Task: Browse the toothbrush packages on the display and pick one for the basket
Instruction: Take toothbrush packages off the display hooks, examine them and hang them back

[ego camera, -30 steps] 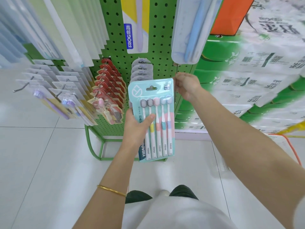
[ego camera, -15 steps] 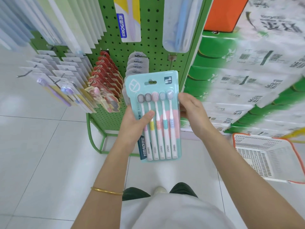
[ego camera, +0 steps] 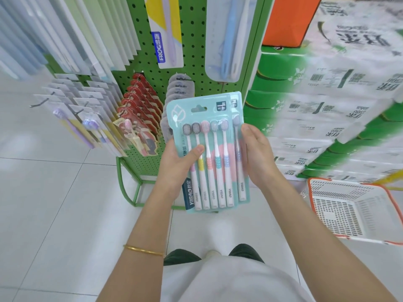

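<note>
A teal blister pack of several toothbrushes [ego camera: 209, 118] is upright in front of me, below the green pegboard display [ego camera: 196, 51]. My left hand [ego camera: 176, 166] grips its lower left side, thumb across the front. The right edge is held by my right hand [ego camera: 257, 155], fingers curled behind it. The edge of a second, similar pack [ego camera: 237, 136] shows behind the first on the right. An empty white basket with an orange rim [ego camera: 340, 212] sits on the floor at the lower right.
More toothbrush packs hang on hooks: red ones [ego camera: 141, 101], clear ones [ego camera: 87, 118] to the left, single brushes above. Stacked green-and-white paper packs [ego camera: 327, 105] and an orange box [ego camera: 287, 20] fill the right. White tiled floor lies below.
My right hand came down from the display hook and took the pack's right edge. The pack now sits lower and closer to me, and the basket has come into view at the right.
</note>
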`<state>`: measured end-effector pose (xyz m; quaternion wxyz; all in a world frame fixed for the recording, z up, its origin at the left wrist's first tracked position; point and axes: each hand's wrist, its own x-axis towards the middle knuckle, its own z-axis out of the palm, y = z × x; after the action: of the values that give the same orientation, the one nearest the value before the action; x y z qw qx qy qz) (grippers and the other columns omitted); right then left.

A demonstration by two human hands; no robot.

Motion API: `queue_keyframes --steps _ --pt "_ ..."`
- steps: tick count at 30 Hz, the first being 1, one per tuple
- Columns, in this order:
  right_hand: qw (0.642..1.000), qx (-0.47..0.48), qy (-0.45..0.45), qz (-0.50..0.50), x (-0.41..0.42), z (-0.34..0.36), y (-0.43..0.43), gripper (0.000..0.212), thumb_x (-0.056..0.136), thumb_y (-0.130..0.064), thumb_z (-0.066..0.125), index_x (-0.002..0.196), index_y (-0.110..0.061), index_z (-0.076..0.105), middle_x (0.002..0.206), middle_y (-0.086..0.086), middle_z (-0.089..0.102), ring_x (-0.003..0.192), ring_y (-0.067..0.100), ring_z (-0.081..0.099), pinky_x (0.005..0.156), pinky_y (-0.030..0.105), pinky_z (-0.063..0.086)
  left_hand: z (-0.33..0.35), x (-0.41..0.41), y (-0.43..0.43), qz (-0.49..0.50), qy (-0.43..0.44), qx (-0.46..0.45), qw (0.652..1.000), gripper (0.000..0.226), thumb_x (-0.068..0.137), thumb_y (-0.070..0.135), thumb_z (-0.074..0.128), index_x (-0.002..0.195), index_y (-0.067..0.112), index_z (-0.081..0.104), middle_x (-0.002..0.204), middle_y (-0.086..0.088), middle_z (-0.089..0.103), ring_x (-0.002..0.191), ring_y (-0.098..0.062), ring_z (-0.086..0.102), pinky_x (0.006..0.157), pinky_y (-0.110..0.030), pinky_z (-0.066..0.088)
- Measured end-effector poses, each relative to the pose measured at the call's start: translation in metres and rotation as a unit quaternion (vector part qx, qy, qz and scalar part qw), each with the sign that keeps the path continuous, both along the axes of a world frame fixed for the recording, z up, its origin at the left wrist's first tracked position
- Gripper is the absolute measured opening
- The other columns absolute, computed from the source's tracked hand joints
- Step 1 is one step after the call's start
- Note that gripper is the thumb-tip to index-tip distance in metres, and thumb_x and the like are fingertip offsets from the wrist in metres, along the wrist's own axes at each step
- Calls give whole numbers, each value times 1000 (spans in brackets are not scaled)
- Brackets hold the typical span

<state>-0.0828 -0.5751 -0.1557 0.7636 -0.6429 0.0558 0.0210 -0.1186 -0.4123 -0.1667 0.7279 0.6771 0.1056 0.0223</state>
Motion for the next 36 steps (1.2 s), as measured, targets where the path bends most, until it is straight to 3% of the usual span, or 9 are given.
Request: queue_keyframes --steps 3,7,14,18,22,28,32,34,36 --pt "1000 7 2 -19 4 -3 -3 19 100 -23 45 94 -17 62 99 6 67 93 21 64 87 38 52 2 1 5 20 4 -12 1000 41 85 13 68 123 14 52 114 2 68 105 -13 65 95 -38 50" --pt "998 -32 -18 -52 10 -5 -15 24 99 -30 47 84 -20 61 84 1 66 81 19 61 80 40 51 4 2 14 28 6 -18 999 37 85 11 67 120 13 56 112 -1 69 104 -18 66 95 -43 50" --pt "982 -89 -18 -168 14 -4 -48 38 99 -35 45 65 -19 49 56 -12 51 46 0 47 52 18 42 -9 -1 23 -14 32 -24 999 26 86 8 65 105 25 60 103 5 72 98 -15 67 96 -43 49" --pt "969 -115 -17 -217 14 -8 -62 45 99 -34 46 59 -20 30 48 -15 31 41 0 28 45 13 30 -24 -1 13 -39 58 2 998 28 87 9 65 104 30 60 105 6 71 101 -15 66 97 -41 48" --pt "959 -126 17 -253 17 -17 -72 46 99 -37 46 62 -22 23 58 -5 20 44 4 19 42 17 20 -35 9 5 -48 82 10 995 25 86 10 66 108 22 61 107 1 71 101 -19 66 97 -46 48" --pt "942 -82 80 -316 20 -34 -82 42 97 -44 45 64 -21 31 63 -4 29 59 10 31 60 23 31 -43 26 -8 -57 96 8 994 23 87 11 66 108 20 62 105 2 71 99 -18 67 95 -44 50" --pt "928 45 136 -344 28 -44 -90 36 95 -47 44 76 -20 58 82 -5 64 87 16 63 90 36 51 -46 35 -15 -60 101 12 993 22 87 10 66 106 19 62 104 2 71 97 -16 67 94 -41 51" --pt "945 27 138 -296 32 -50 -91 30 92 -37 48 68 -20 57 73 -1 63 78 20 62 87 43 53 -50 37 -17 -66 106 20 992 21 87 11 66 106 18 62 103 1 71 96 -16 68 94 -42 51" --pt "971 8 131 -201 33 -53 -85 24 84 -20 51 60 -17 57 58 3 59 62 22 58 70 39 52 -55 38 -17 -66 112 20 991 22 87 12 67 108 16 63 104 -1 72 97 -20 68 95 -44 50"
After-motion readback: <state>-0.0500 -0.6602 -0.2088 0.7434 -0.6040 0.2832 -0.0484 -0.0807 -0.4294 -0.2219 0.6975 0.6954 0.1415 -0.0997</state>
